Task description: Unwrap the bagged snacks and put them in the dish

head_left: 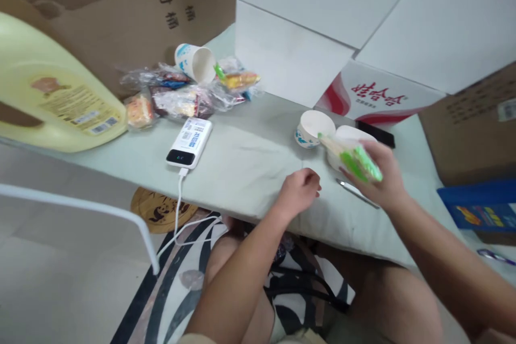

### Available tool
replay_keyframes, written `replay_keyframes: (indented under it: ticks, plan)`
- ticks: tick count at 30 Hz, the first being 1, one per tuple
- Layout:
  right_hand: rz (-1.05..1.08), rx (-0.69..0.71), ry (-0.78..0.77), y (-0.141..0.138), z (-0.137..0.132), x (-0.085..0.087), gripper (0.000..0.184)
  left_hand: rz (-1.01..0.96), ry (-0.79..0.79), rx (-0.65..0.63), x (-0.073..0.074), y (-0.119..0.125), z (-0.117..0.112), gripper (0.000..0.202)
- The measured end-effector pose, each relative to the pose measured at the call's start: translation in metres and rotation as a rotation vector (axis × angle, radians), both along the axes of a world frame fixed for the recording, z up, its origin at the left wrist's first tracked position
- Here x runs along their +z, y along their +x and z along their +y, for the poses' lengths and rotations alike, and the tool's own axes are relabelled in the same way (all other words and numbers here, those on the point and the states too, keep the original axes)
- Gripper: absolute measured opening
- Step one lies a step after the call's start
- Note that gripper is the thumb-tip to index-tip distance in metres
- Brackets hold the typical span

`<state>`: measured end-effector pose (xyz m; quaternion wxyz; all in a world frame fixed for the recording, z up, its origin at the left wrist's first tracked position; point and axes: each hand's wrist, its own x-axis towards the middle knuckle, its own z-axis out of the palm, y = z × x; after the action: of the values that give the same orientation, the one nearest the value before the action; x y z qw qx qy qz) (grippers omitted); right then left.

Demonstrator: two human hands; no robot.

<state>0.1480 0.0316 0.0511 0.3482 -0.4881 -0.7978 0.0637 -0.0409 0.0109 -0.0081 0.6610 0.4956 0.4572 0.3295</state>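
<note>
My right hand (381,177) grips a bundle of packets with green ends (352,158), held over a white paper cup (346,140). A second paper cup with blue print (312,126) stands just left of it. My left hand (300,188) rests on the pale cloth-covered table (242,166) with fingers curled in and nothing visible in them. A thin metal utensil (357,193) lies on the table under my right hand.
A white power bank (189,142) with cable lies mid-table. Snack bags (181,97) and a tipped paper cup (195,62) sit at the back left, beside a yellow jug (52,97). Cardboard boxes (467,118) and a blue item (479,207) stand right.
</note>
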Motion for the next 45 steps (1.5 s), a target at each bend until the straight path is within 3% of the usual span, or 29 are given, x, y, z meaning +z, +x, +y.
replay_keyframes:
  ticks: [2, 4, 7, 10, 13, 17, 21, 25, 29, 33, 38, 41, 45]
  plan:
    - [0.072, 0.030, 0.028, 0.023, -0.038, -0.018, 0.029, -0.288, -0.240, -0.068, 0.001, 0.010, 0.002, 0.032]
    - [0.034, 0.007, 0.038, 0.036, -0.061, -0.034, 0.019, -0.543, -0.389, -0.245, 0.001, 0.024, 0.001, 0.049]
    - [-0.072, -0.092, 0.006, 0.047, -0.080, -0.049, 0.019, -0.689, -0.429, -0.350, -0.001, 0.049, -0.002, 0.058]
    - [-0.018, -0.205, -0.046, 0.061, -0.094, -0.053, 0.020, -0.641, -0.393, -0.284, -0.004, 0.068, -0.004, 0.060]
    - [0.197, -0.297, -0.139, 0.067, -0.101, -0.052, 0.018, -0.581, -0.366, -0.256, -0.004, 0.077, -0.002, 0.061]
    - [0.446, -0.291, -0.283, 0.057, -0.087, -0.057, 0.041, -0.480, -0.334, -0.210, -0.006, 0.076, 0.006, 0.060]
    - [0.631, -0.273, -0.347, 0.048, -0.073, -0.076, 0.024, -0.436, -0.321, -0.244, -0.009, 0.066, 0.009, 0.061]
    - [0.712, -0.273, -0.405, 0.052, -0.073, -0.089, 0.022, -0.428, -0.315, -0.246, -0.009, 0.057, 0.010, 0.078]
    - [0.624, -0.225, -0.402, 0.062, -0.079, -0.085, 0.017, -0.320, -0.261, -0.147, -0.008, 0.049, 0.014, 0.081]
    - [0.292, -0.439, -0.275, 0.084, -0.080, -0.087, 0.012, -0.052, -0.071, 0.021, -0.008, 0.034, 0.021, 0.069]
    - [-0.144, -0.556, -0.217, 0.109, -0.071, -0.106, 0.031, 0.294, 0.273, 0.260, -0.017, 0.013, 0.026, 0.062]
    - [-0.165, -0.527, -0.247, 0.115, -0.071, -0.109, 0.029, 0.272, 0.346, 0.248, -0.024, 0.010, 0.028, 0.074]
    - [0.102, -0.409, -0.289, 0.106, -0.082, -0.099, 0.032, 0.236, 0.422, 0.128, -0.029, 0.016, 0.028, 0.081]
